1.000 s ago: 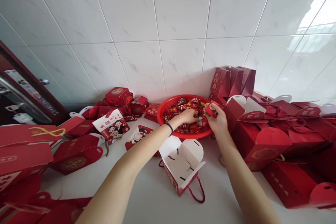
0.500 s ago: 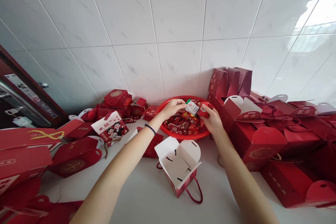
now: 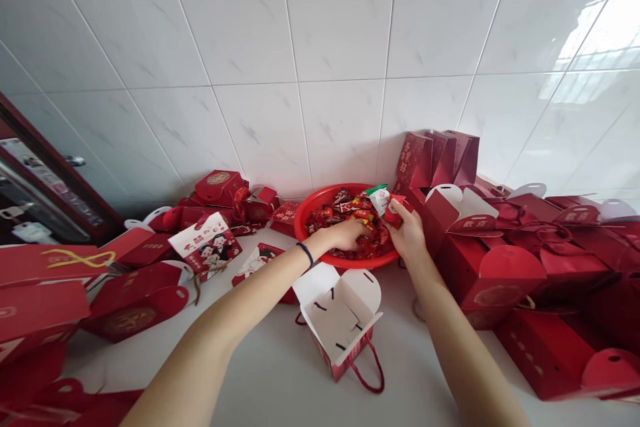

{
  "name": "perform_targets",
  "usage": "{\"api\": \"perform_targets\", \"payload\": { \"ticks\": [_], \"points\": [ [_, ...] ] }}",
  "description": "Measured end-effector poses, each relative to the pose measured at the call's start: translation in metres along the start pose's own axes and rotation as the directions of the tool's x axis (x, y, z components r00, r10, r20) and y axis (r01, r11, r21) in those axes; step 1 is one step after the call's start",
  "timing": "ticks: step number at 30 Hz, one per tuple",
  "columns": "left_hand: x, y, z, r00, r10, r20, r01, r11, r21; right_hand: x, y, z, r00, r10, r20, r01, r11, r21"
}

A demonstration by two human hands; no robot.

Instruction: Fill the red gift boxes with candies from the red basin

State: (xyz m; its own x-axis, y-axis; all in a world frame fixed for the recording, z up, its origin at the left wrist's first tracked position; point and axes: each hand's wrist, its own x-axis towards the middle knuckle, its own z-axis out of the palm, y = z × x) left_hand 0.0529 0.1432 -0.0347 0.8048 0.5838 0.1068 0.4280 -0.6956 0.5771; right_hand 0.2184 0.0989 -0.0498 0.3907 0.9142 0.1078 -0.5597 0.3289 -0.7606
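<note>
My left hand [image 3: 350, 235], with a dark band at the wrist, reaches down into the red plastic basin [image 3: 306, 208]. Its curled fingers press into the wrapped candies [image 3: 345, 199]; what lies between the fingertips is hidden. At the basin's right rim, my right hand [image 3: 409, 233] is closed on a red candy packet [image 3: 393, 215] and a white candy packet with a green end [image 3: 380, 200]. In front of the basin an open gift box [image 3: 337, 317] stands with its white flaps spread. A red cord handle [image 3: 376, 383] hangs at its side, and no candy shows inside.
Several red gift boxes [image 3: 137, 300] crowd the left, one printed card-like box [image 3: 209, 247] among them. More red boxes [image 3: 493, 273] are piled at the right. Tall red packs [image 3: 440, 159] lean on the tiled wall [image 3: 340, 127] behind the basin.
My left hand has let go of the white packet and moved down into the candies. The white packet is now with the red one in my right hand, which stays nearly in place.
</note>
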Motion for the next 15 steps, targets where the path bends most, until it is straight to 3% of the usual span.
{"api": "perform_targets", "payload": {
  "ticks": [4, 8, 12, 15],
  "points": [
    [-0.003, -0.001, -0.003, 0.998, -0.056, 0.031, 0.056, 0.998, -0.008, -0.001, 0.000, 0.001, 1.000, 0.018, -0.001, -0.018, 1.000, 0.014],
    [-0.014, 0.001, -0.010, 0.989, -0.112, -0.093, 0.105, 0.991, -0.080, -0.003, -0.003, 0.002, 0.999, 0.045, 0.026, -0.046, 0.999, 0.023],
    [-0.037, 0.014, -0.019, 0.950, -0.183, -0.252, 0.090, 0.937, -0.339, -0.010, -0.010, 0.007, 0.992, 0.089, 0.085, -0.090, 0.996, 0.015],
    [-0.063, 0.032, -0.029, 0.952, -0.214, -0.219, 0.055, 0.822, -0.567, -0.021, -0.020, 0.014, 0.986, 0.125, 0.114, -0.126, 0.992, 0.005]
  ]
}}
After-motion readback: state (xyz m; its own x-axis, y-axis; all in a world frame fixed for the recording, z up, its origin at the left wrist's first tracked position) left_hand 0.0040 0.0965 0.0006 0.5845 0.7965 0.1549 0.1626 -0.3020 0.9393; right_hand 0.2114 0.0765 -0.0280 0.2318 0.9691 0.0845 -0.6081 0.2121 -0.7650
